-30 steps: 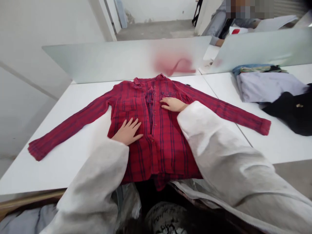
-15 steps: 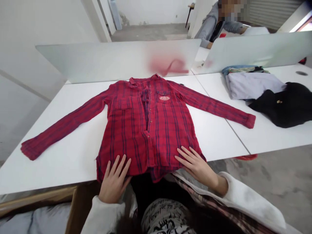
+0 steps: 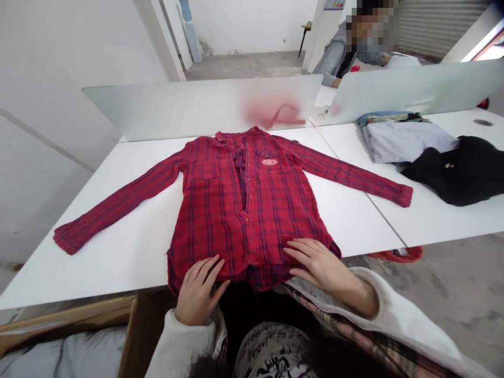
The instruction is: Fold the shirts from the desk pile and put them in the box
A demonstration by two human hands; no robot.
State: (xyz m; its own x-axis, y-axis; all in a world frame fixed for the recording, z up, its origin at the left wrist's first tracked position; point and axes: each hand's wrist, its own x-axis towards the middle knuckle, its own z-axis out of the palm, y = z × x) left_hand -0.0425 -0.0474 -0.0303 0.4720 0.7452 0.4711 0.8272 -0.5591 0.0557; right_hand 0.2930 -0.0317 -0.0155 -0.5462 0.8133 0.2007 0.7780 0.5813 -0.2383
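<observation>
A red plaid shirt (image 3: 220, 210) with dark blue stripes lies front side up on the white table (image 3: 129, 231), collar toward the divider and both sleeves spread outward. Its front is partly unbuttoned, and a pale oval patch sits on the chest pocket. Near the left part of the hem, my left hand (image 3: 201, 289) rests with fingers extended on the cloth. My right hand (image 3: 321, 268) lies on the right part of the hem, its fingers stretched out too. The hem hangs slightly over the table's front edge between the hands.
Folded clothes (image 3: 409, 140) and a black garment (image 3: 460, 170) lie at the right. A frosted divider (image 3: 165, 107) runs along the back. A cardboard box (image 3: 132, 331) holding grey fabric stands below left, a red basket (image 3: 409, 255) below right. Another person (image 3: 334, 58) works beyond the divider.
The view has shifted, so the shirt appears slightly farther right. My right hand's fingers have drawn closer together on the hem; both hands stay on the shirt.
</observation>
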